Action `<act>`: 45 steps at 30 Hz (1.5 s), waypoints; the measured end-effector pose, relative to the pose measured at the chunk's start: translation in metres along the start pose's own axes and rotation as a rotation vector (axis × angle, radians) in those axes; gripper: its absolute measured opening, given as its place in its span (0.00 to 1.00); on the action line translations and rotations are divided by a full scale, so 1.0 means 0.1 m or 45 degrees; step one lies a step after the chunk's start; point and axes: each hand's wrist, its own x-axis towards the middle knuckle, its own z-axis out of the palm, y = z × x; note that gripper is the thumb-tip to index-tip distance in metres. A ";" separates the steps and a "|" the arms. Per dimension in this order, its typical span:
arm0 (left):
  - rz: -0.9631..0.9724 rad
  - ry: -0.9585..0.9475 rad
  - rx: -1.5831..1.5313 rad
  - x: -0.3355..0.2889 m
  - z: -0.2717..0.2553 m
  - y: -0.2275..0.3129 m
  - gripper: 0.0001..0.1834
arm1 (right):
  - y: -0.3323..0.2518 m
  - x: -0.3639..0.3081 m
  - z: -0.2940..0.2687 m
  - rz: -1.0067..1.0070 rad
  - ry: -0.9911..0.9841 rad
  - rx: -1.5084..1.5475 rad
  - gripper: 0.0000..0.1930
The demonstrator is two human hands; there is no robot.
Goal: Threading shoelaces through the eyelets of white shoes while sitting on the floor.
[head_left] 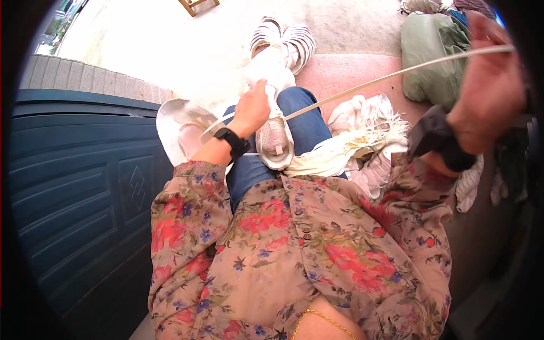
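A white and pale pink shoe (275,139) lies across my lap, its rounded end toward me. My left hand (254,107) is closed on the shoe's upper part. From the shoe a white shoelace (391,76) runs taut, up and to the right. My right hand (490,85) is raised at the far right with the lace's other end in its fingers; motion smears this hand. Another pale strip (218,124) loops out to the left of the shoe. A bunch of cream laces (340,150) rests by my right thigh.
White shoes (283,42) are stacked on the floor ahead. At my left lies a white shoe-like piece (175,127), beside a dark blue panelled door (85,187). A stuffed green sack (433,56) stands at the right by a pink mat (362,68). Wooden furniture legs (198,4) show far off.
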 end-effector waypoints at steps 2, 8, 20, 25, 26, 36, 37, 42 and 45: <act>-0.228 -0.196 -0.118 -0.11 -0.09 -0.08 0.21 | 0.48 -0.11 -0.26 0.360 -0.301 0.073 0.09; -0.655 -0.487 -0.450 -0.34 -0.38 0.06 0.19 | 1.69 -1.40 -0.50 1.558 -0.913 -0.280 0.15; -0.292 -0.269 0.180 -0.55 -0.35 0.11 0.06 | 2.21 -2.59 -0.60 0.566 -1.616 -1.098 0.09; -0.498 -0.173 -0.145 -0.61 -0.27 0.09 0.08 | 2.14 -2.37 -0.51 1.430 -1.559 -0.712 0.10; -0.500 -0.173 -0.145 -0.64 -0.23 0.08 0.08 | 2.16 -2.41 -0.51 1.274 -1.561 -0.806 0.10; -0.451 -0.053 0.111 -0.66 -0.34 0.17 0.08 | 2.27 -2.36 -0.56 0.623 -2.014 -1.059 0.07; -0.492 0.009 0.130 -0.63 -0.40 0.19 0.07 | 2.25 -2.22 -0.64 0.740 -1.984 -0.708 0.07; -0.634 0.091 -0.035 -0.73 -0.34 0.08 0.11 | 0.90 -0.62 -0.32 1.301 -1.147 0.775 0.17; -0.520 -0.229 0.084 -0.59 -0.24 0.32 0.11 | 0.27 -0.04 -0.32 1.087 -0.988 1.379 0.09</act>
